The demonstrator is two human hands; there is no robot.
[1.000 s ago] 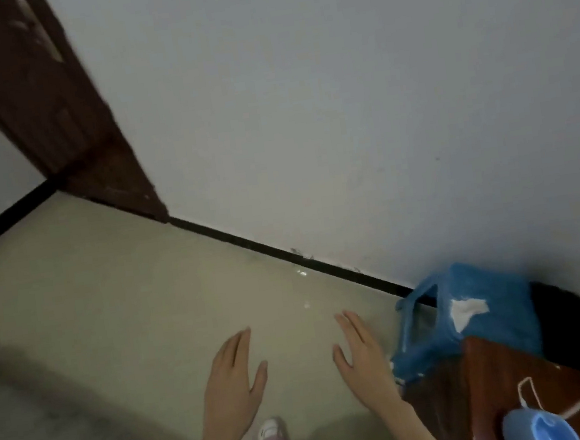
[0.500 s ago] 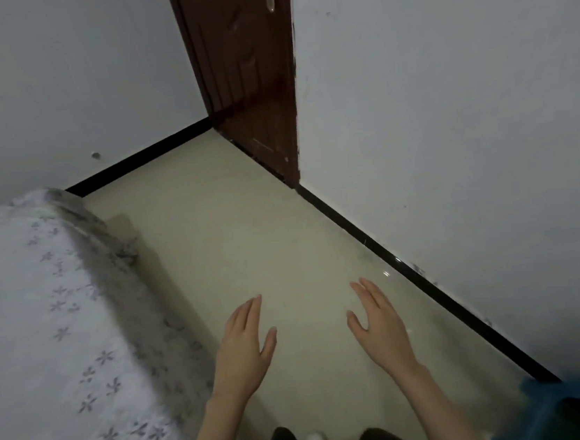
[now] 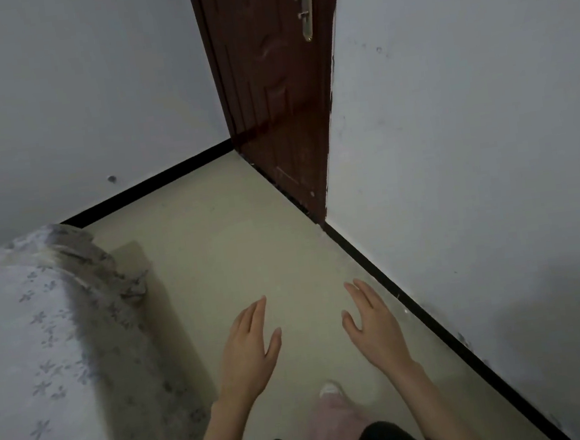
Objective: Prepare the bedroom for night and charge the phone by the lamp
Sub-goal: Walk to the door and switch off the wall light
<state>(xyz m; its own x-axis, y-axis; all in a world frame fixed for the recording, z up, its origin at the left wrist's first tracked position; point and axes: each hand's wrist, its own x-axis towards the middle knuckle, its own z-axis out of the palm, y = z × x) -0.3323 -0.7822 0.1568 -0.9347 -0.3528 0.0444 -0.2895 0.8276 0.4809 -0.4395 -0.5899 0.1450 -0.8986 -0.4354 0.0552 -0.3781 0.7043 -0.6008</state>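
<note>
Both hands, left (image 3: 247, 349) and right (image 3: 374, 322), stay spread, empty; door (image 3: 275, 86) nearer.

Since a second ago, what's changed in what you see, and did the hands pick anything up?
The view swung left: the blue bag and wooden table have dropped out of sight, the bed has come in on the left, and the door now stands ahead. The left hand and right hand stayed open and empty, held out over the floor; nothing taken or released.
</note>
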